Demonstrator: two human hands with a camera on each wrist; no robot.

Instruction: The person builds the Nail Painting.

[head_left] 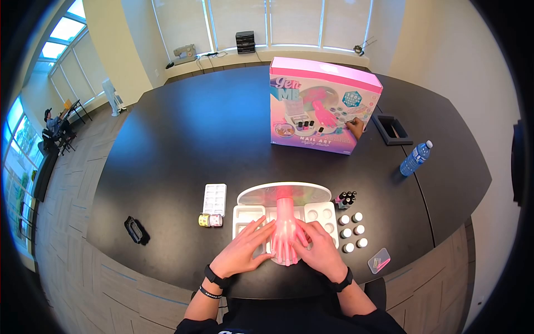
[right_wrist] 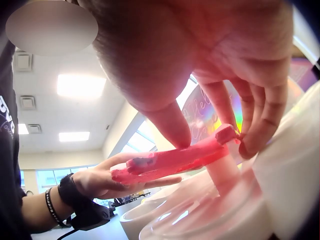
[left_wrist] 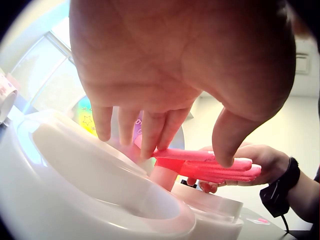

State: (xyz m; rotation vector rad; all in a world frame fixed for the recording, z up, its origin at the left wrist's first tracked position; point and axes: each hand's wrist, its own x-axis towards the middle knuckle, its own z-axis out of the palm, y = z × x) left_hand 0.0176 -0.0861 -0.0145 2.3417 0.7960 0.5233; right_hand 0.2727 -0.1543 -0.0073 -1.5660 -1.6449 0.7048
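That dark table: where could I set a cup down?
The widest bare patch of table is left of the pink box, beyond the white tray. Another: between that tray and the black item. Crowded: around the pink model hand, between both hands, and right of it, among white-capped pots and dark bottles.

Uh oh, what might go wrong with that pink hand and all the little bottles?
A few things might. The left hand and right hand are on either side of the pink plastic hand, so a hard push might shift it. The white-capped bottles stand close beside the right hand, so a sideways swing could knock some over. And the small clear case lies near the table's edge, so a bump might send it to the floor.
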